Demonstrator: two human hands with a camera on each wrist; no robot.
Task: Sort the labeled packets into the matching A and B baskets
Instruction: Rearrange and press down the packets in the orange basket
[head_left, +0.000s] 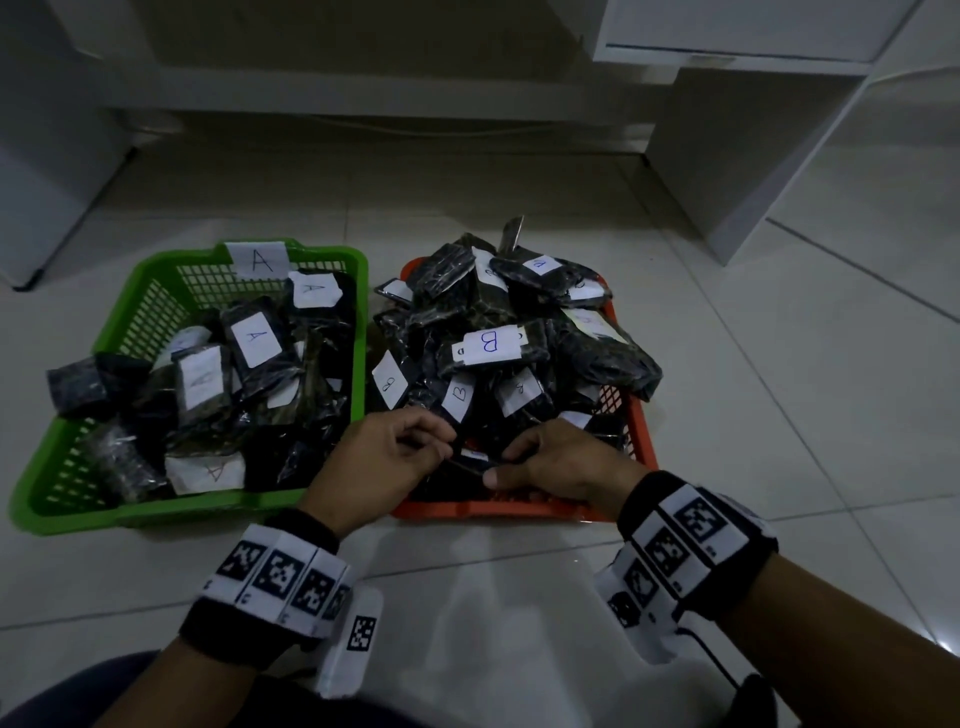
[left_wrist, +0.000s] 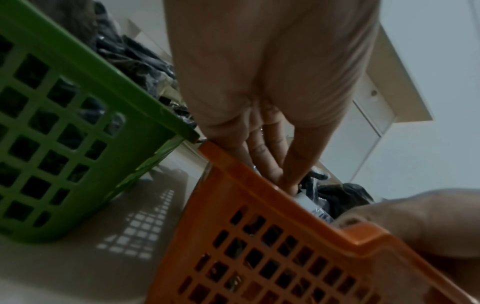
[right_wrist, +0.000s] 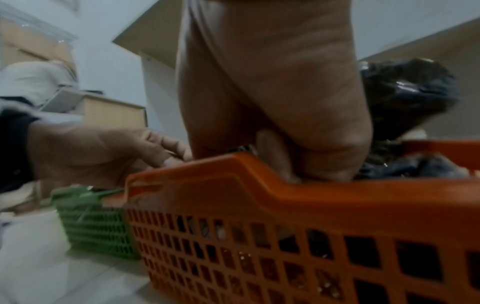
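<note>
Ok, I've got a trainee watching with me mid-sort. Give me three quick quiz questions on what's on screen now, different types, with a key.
1. True or false: the green basket carries an A label on its far rim.
2. Multiple choice: both the left hand and the right hand are working at the near edge of which container? (a) the green basket, (b) the orange basket, (c) the white cabinet.
3. Fill in: the large label on top of the heap in the orange basket reads ___.

Key: 1 true; 2 b; 3 B. The letter on the small dark packet that both hands pinch cannot be read in any view.
</note>
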